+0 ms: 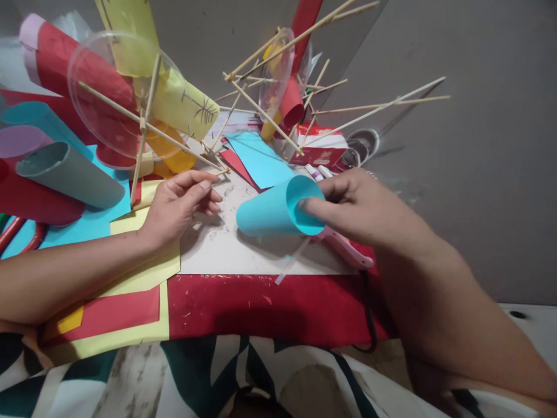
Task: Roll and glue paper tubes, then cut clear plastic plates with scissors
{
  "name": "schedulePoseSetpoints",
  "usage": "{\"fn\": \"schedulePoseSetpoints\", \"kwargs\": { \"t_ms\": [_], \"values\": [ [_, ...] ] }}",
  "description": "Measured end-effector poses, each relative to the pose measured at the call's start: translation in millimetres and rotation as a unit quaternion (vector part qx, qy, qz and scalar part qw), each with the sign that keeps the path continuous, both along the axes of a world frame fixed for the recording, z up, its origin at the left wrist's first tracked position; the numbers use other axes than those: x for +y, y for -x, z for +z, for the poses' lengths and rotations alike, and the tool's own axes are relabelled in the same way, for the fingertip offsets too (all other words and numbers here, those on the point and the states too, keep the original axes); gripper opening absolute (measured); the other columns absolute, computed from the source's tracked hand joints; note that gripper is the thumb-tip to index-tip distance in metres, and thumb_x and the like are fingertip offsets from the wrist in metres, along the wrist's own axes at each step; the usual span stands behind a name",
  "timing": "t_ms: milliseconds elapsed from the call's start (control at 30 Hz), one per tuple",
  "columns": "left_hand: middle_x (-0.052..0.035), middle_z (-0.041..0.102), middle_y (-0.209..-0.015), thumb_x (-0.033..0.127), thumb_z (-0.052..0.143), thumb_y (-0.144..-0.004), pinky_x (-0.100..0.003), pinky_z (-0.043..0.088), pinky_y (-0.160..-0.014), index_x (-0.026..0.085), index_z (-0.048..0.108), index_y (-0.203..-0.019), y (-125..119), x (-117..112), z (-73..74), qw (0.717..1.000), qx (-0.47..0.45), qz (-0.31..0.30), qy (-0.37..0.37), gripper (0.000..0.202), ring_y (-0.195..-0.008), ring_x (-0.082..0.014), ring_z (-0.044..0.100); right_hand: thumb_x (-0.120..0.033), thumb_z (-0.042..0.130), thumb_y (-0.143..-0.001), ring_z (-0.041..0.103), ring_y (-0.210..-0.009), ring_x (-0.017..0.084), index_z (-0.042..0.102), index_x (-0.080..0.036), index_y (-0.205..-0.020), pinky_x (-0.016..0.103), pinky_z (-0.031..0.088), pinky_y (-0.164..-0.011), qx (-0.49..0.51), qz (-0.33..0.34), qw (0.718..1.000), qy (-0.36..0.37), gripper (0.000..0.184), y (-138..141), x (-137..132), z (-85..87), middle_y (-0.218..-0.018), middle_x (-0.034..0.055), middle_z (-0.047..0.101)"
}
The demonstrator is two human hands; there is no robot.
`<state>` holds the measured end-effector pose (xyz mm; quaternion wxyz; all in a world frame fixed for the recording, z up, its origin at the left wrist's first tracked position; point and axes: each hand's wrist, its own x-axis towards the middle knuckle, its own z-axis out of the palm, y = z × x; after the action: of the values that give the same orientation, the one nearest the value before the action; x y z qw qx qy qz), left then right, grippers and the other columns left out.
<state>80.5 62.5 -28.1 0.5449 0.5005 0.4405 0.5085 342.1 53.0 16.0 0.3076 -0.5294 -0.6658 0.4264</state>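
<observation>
Of 2 bare hands, the right hand (348, 200) gripped a blue paper tube (265, 213), thumb inside its open end. The left hand (180, 203), fingers loosely curled, hung near a stick frame (183, 146). Beneath lay a white board (256, 258), red cloth (270, 307) and yellow paper (143, 273); a pink tool (348, 249) showed partly hidden.

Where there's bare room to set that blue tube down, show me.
For the blue tube: the front strip of the white board, between the yellow sheet and the translucent stick; also the red surface in front of it, bar small scraps. Crowded: the left, with paper tubes, and the back, with stick frames.
</observation>
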Motion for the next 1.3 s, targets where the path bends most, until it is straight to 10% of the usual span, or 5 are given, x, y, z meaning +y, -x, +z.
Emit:
{"fn": "schedulePoseSetpoints", "kwargs": {
  "t_ms": [400,567,733,967,1300],
  "values": [
    [-0.0127,0.053,-0.153,0.037,0.085,-0.077,-0.044,0.043,-0.118,0.028,0.048,-0.148,5,-7,-3.9,0.96,0.092,-0.246,-0.094,0.081,-0.141,-0.0333,0.051,-0.07,0.073,-0.078,0.054,-0.046,0.008,0.075,-0.017,-0.069,0.022,0.041,-0.042,0.033,0.033,0.999,-0.022,0.054,9,-1,-1.0,-0.062,0.0035,0.069],
    [-0.0144,0.042,-0.162,0.036,0.09,-0.072,-0.05,0.037,-0.122,0.031,0.032,-0.16,6,-2,-9.4,0.95,0.1,-0.28,-0.096,0.105,-0.148,-0.0377,0.043,-0.053,0.081,-0.077,0.071,-0.082,0.02,0.077,-0.021,-0.112,0.029,0.059,-0.07,-0.017,0.076,0.994,-0.082,0.048,2,2,-2.7,-0.094,0.0071,0.077],
    [-0.0135,0.035,-0.166,0.037,0.093,-0.068,-0.055,0.03,-0.125,0.037,0.016,-0.165,7,0,-24.3,0.94,0.108,-0.304,-0.112,0.124,-0.152,-0.0382,0.035,-0.042,0.084,-0.076,0.054,-0.14,0.033,0.03,-0.034,-0.162,0.049,0.053,-0.106,-0.074,0.2,0.966,-0.15,0.102,5,3,-13.2,-0.159,0.0112,0.047],
    [-0.0164,0.027,-0.169,0.04,0.091,-0.07,-0.057,0.028,-0.126,0.035,0.001,-0.166,6,-3,-24.6,0.932,0.128,-0.321,-0.109,0.132,-0.155,-0.0383,0.03,-0.033,0.077,-0.083,0.042,-0.15,0.033,0.002,-0.036,-0.166,0.052,0.043,-0.117,-0.077,0.222,0.955,-0.179,0.111,21,-1,-32.7,-0.172,0.0095,0.024],
    [-0.0173,0.034,-0.166,0.036,0.091,-0.072,-0.056,0.028,-0.126,0.035,0.0,-0.166,6,-2,-23.6,0.934,0.128,-0.314,-0.114,0.131,-0.153,-0.0364,0.034,-0.039,0.078,-0.083,0.033,-0.154,0.036,0.011,-0.036,-0.166,0.053,0.043,-0.118,-0.098,0.19,0.954,-0.212,0.106,16,1,-32.2,-0.173,0.0049,0.02]
  ]
}}
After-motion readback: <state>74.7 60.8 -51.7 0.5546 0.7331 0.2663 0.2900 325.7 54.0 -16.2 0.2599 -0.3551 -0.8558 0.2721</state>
